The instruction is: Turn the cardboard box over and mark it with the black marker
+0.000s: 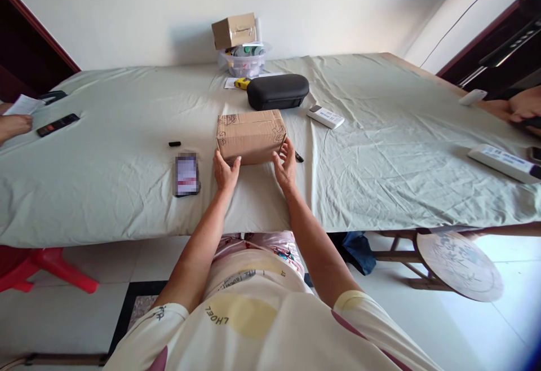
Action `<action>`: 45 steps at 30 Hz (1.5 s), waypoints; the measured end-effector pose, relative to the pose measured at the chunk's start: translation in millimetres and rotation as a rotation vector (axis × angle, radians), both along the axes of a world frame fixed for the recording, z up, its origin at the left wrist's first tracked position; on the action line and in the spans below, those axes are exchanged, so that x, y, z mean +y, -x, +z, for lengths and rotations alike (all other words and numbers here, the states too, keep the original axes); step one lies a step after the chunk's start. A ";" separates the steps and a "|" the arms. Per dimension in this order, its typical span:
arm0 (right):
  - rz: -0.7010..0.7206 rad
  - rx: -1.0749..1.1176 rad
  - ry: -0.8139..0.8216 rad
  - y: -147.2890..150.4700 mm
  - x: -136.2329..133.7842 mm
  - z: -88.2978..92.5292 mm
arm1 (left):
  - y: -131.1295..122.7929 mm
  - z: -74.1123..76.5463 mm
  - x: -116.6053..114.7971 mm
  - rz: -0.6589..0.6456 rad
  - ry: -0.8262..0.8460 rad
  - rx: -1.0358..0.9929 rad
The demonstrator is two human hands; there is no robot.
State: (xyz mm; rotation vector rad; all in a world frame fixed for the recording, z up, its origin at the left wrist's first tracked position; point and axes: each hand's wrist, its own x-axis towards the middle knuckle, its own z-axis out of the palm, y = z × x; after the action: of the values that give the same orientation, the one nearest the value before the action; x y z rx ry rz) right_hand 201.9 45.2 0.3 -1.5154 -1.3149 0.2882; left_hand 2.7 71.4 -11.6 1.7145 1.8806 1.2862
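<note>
Two hands bracing cardboard box, fingers spread; left hand gripping loosely, box risking slipping; right hand possibly knocking pen beside fingers.

I log 1 brown cardboard box: closed, rectangular, dark scribbled marks at its upper corners. It sits flat on its base, long face toward me, just left of and above frame centre.

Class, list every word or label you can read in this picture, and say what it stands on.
"LHOEL": on the shirt, upside down.
Rest of the shirt print: too small to read.
The phone screen: blurred.
The white remote label: too small.
The box: scribbles, no readable words.
</note>
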 end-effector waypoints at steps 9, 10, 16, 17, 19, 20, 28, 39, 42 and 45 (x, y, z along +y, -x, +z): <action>-0.138 0.012 -0.032 -3.4 -7.0 10.6 | -1.8 7.8 -10.7 0.010 0.007 -0.086; -0.136 -0.005 -0.023 -3.3 -6.9 12.2 | -3.0 7.8 -11.4 -0.010 -0.001 -0.097; -0.103 -0.113 0.012 -2.6 -5.9 16.4 | -3.5 3.9 -7.5 -0.023 -0.018 -0.078; -0.102 -0.107 0.008 -2.2 -4.7 16.1 | -2.9 2.9 -6.3 -0.022 -0.021 -0.074; -0.105 -0.095 0.014 -1.1 -1.6 15.5 | -1.8 1.1 -4.2 -0.016 -0.034 -0.071; -0.111 -0.092 0.023 -0.5 -0.2 15.3 | -1.3 0.4 -3.5 -0.012 -0.039 -0.070; -0.128 -0.112 0.075 1.9 1.6 13.8 | -0.6 1.0 -2.0 0.002 -0.023 -0.090; -0.007 -0.038 0.100 -4.5 7.6 14.6 | 1.1 -1.1 1.7 0.048 -0.013 -0.078; 0.203 -0.067 0.119 -29.2 13.9 19.4 | 3.7 -3.9 4.0 0.070 -0.027 -0.111; 0.177 -0.165 0.117 -58.9 19.7 16.9 | 6.5 -8.9 5.5 0.033 -0.074 -0.203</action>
State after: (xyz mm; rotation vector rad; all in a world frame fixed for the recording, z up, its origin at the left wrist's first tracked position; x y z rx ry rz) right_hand 260.8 64.9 17.3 -1.5489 -1.5906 0.3648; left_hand -3.8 76.9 -20.5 1.5282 1.7726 1.4981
